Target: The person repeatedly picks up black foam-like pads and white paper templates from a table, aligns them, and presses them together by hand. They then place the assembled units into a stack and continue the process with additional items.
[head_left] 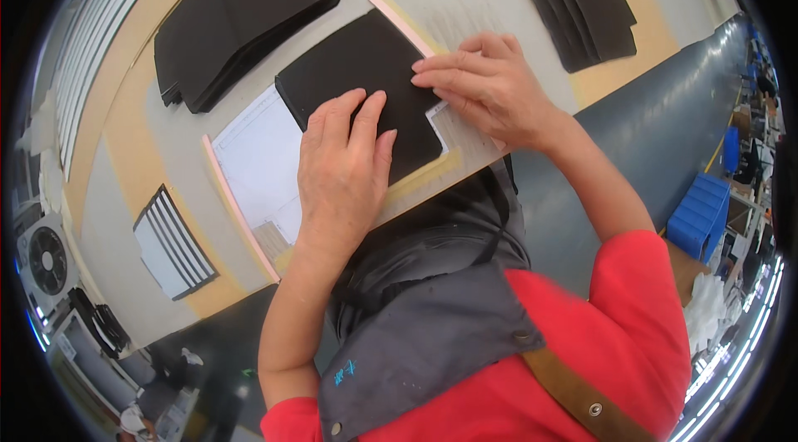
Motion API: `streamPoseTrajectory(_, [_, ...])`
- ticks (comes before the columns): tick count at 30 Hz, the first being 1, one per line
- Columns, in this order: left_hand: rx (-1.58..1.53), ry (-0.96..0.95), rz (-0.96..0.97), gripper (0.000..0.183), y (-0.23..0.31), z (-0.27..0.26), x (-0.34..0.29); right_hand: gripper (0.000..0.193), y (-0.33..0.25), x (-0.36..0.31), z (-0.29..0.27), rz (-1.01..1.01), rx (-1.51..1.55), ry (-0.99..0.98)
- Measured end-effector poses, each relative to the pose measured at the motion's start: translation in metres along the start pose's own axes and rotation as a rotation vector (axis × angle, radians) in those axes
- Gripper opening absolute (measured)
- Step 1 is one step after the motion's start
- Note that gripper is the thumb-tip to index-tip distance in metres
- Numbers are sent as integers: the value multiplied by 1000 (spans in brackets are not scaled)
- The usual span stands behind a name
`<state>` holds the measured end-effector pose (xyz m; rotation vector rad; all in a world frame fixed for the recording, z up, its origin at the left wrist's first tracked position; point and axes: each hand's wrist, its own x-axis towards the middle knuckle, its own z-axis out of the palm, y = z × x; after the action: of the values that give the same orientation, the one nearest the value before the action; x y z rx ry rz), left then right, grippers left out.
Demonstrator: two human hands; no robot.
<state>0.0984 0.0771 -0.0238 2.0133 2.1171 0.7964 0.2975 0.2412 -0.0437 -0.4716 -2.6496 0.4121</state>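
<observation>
A black, flat panel (357, 55) with rounded corners lies on a white paper template (256, 151) on the worktable. My left hand (345, 163) rests on the panel's near left part, fingers stretched out and slightly spread, thumb apart. At the panel's right edge, my right hand (495, 93) has its fingers pressed together against it, close to a pink strip (403, 26). The undersides of these fingertips are hidden. Another pink strip (241, 209) borders the template on the left.
Beyond the panel sits a stack of larger black pieces (241, 18). Several overlapping black pieces (573, 9) lie at the far right. White pieces with black edges (174, 242) are fanned out at the left. A fan (47, 261) and blue crates (698, 213) stand off the table (187, 180).
</observation>
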Motion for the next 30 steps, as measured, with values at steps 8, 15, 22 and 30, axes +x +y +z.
streamPoseTrajectory(8, [20, -23, -12, 41, 3, 0, 0, 23, 1, -2, 3, -5, -31, 24])
streamPoseTrajectory(15, [25, -32, -7, 44, 2, 1, -1, 24, -1, -3, 1, -6, -30, 28])
streamPoseTrajectory(22, [19, -21, -15, 44, 3, 2, -1, 24, 1, -4, 2, -9, -32, 39])
streamPoseTrajectory(30, [-17, 35, -23, 44, 8, 6, -6, 26, -7, 3, -5, -1, -30, -6])
